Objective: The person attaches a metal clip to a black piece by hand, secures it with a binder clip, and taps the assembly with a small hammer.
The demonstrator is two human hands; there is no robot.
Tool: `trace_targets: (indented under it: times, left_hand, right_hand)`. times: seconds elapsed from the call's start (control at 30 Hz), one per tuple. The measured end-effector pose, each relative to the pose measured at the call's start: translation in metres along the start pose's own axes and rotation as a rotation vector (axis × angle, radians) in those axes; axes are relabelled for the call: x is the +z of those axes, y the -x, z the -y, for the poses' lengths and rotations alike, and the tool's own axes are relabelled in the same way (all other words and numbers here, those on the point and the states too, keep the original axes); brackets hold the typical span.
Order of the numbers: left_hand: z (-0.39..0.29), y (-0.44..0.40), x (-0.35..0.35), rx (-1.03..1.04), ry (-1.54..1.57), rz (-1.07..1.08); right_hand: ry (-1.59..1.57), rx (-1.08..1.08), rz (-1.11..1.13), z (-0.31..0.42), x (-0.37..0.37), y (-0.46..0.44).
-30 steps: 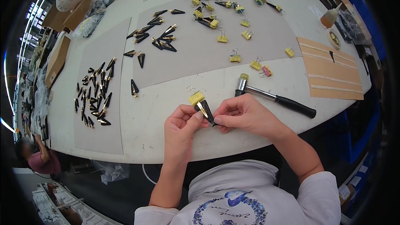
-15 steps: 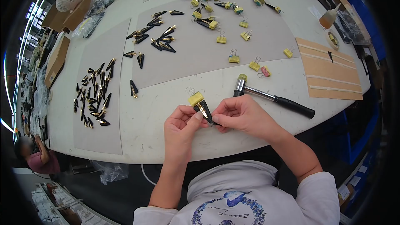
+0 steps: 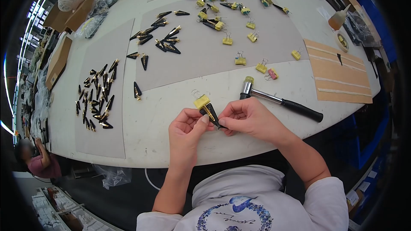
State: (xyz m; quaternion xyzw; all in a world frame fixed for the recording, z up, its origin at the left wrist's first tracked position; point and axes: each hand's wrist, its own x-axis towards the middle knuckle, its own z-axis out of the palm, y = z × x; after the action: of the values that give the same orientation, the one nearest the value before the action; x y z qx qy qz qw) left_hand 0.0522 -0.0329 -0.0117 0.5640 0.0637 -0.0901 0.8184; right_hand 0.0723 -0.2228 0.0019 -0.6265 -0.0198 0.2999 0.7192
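Observation:
A black hair clip (image 3: 212,113) with a gold metal strip is held between both hands, and a yellow binder clip (image 3: 201,101) is clamped on its wide upper end. My left hand (image 3: 187,130) pinches the hair clip from its left side, thumb on the gold strip. From the right, my right hand (image 3: 244,117) pinches its narrow lower tip between thumb and fingers. Just beyond my right hand lies a hammer (image 3: 281,101) with a yellow-tipped head and black handle.
Black hair clips (image 3: 98,96) lie on grey sheets at the left and back. Loose yellow binder clips (image 3: 240,58) and one pink clip (image 3: 272,73) lie ahead. A brown board (image 3: 340,75) and a bottle (image 3: 338,18) are at the right. A person (image 3: 43,162) is at the far left.
Both hands keep their grip on the hair clip with hardly any movement. The gold strip's angle has changed slightly.

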Motion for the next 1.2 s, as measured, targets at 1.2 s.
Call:
trace_targets:
  times: [1.2]
  left_hand:
    - [-0.001,0.006,0.003,0.02,0.062,0.013]
  right_hand:
    - [-0.116,-0.136,-0.149,0.015,0.014,0.019]
